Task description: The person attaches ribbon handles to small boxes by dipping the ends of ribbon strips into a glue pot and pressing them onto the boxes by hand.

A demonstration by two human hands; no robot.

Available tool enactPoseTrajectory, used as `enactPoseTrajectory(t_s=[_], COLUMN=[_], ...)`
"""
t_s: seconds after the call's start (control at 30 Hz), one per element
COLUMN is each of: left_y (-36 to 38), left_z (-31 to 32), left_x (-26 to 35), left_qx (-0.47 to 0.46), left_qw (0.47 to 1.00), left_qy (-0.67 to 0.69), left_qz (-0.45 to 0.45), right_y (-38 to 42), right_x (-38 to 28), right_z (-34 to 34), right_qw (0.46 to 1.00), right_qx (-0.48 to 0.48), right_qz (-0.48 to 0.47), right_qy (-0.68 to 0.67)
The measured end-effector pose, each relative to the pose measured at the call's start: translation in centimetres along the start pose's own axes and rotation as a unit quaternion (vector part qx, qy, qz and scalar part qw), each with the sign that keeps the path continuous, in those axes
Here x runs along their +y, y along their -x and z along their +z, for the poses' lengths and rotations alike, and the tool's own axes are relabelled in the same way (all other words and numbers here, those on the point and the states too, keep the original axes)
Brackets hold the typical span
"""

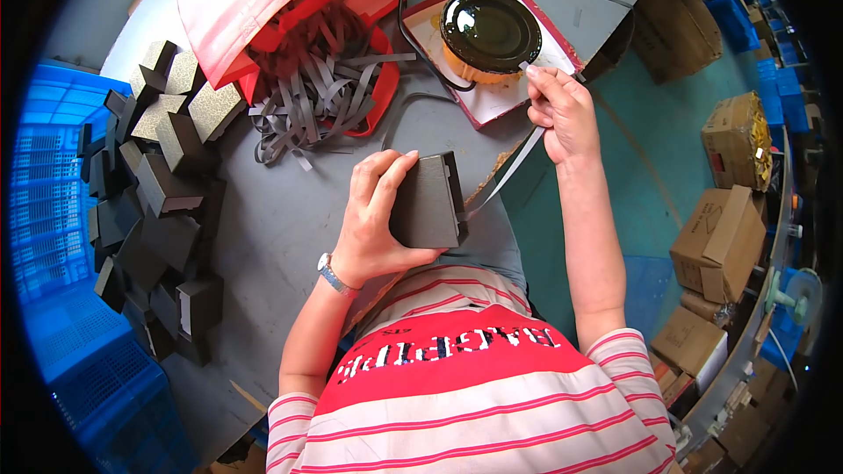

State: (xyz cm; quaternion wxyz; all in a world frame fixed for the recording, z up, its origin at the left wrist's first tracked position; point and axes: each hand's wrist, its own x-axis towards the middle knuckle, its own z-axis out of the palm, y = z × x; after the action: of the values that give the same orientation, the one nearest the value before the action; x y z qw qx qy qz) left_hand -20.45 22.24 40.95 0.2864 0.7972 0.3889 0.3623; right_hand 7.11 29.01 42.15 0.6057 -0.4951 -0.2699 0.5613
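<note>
My left hand [373, 219] wraps round a small dark grey box [421, 202], held just over the table's front edge. Between the closed fingertips of my right hand [562, 114] is a thin grey ribbon [516, 165]. Its short end pokes up past the fingertips, close to the rim of a round pot of dark, glossy liquid [490, 28]. The other end hangs down to the right side of the box. Under the pot lies a shallow red-edged tray [481, 105] with a white inside.
A pile of dark boxes [167, 228] covers the table's left side, beside blue plastic crates [79, 325]. Loose grey ribbons [320, 92] spill from a red bag [263, 0]. A black cable [407, 26] runs by the tray. Cardboard cartons [724, 241] stand at the right.
</note>
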Motion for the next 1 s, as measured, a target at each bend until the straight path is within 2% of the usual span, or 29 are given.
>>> enactPoseTrajectory(t_s=[0.23,0.7,0.73,0.83,1.0], left_y=[0.4,0.5,0.5,0.6,0.6], left_z=[0.1,-0.3,-0.5,-0.8,-0.7], left_x=[-0.5,-0.4,-0.4,-0.5,-0.5], left_qx=[-0.009,0.021,0.023,0.025,0.017], left_qw=[1.000,1.000,1.000,0.999,1.000], left_qy=[-0.019,-0.011,-0.013,-0.020,-0.025], left_qz=[-0.001,0.004,0.000,-0.008,-0.005], right_y=[-0.1,1.1,1.9,3.9,5.4], right_x=[0.4,0.7,0.9,1.5,1.8], right_z=[0.9,0.6,0.8,0.5,2.6], right_qw=[0.998,0.993,0.992,0.986,0.952], right_qx=[0.053,0.077,0.062,-0.109,-0.232], right_qz=[-0.004,0.011,0.007,0.074,0.120], right_qy=[0.034,0.088,0.105,0.102,0.158])
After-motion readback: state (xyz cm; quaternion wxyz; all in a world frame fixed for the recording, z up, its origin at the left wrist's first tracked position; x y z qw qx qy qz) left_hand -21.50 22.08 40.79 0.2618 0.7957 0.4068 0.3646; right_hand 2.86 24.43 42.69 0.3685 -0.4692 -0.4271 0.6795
